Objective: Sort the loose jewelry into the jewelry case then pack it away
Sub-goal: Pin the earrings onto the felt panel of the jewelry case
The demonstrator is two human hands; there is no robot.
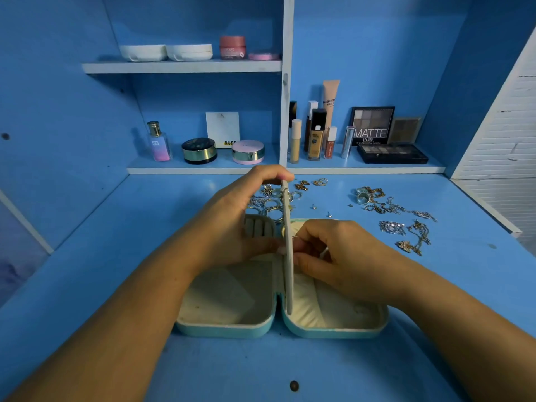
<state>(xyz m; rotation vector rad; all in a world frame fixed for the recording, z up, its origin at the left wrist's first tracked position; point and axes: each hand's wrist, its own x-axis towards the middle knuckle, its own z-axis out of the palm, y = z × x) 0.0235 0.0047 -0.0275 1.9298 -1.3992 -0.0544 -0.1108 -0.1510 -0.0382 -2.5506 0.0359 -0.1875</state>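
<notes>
Two hands work over a teal, round-cornered jewelry case that lies opened flat like a book on the matte blue bench, its two shallow halves lined in soft cream fabric. From the hinge between the halves a thin, stiff, cream divider panel stands upright, seen edge-on.

The left hand holds this panel: its fingers curl over the top edge while the thumb presses the panel's left face lower down. The right hand is bunched tight on the other side, fingertips gathered against the panel's right face. A tiny silvery glint shows there, but whether the fingers pinch a piece of jewelry cannot be told.

At the far end of the case's left half sit ribbed, padded ring rolls. The right half carries a gathered, satiny cream pocket.

Loose pieces lie on the bench beyond the case. A cluster of smooth silver rings sits just behind the left half, and small gold earrings lie beside them. Two pointed stud earrings lie apart from each other. Farther right is a tangle of fine gold and silver chains with sparkly pendants.
</notes>
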